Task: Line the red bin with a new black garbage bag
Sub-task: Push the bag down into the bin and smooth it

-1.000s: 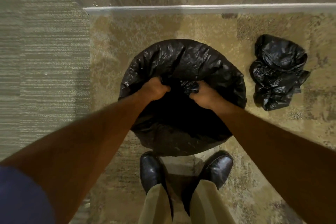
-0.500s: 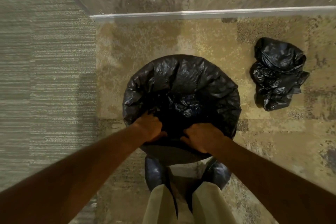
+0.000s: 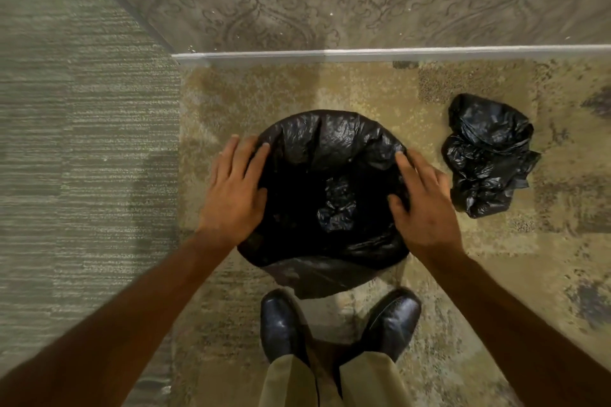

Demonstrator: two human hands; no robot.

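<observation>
A black garbage bag [image 3: 334,145] is draped over the round bin on the floor in front of me, covering its rim and sides, so no red of the bin shows. The bag's inside hangs down dark, with a crumpled fold [image 3: 335,205] near the middle. My left hand [image 3: 236,190] lies flat with fingers spread on the left side of the rim. On the right side of the rim rests my right hand [image 3: 425,205], also flat and spread. Neither hand grips the plastic.
A second black bag [image 3: 486,155] lies crumpled on the patterned carpet right of the bin. A wall with a white baseboard [image 3: 363,54] runs behind the bin. My two black shoes [image 3: 281,324] stand just below it. Striped grey carpet lies to the left.
Both hands let go of the bag's near edge and moved apart to the left and right sides of the rim, now lying flat and spread. The view has shifted down.
</observation>
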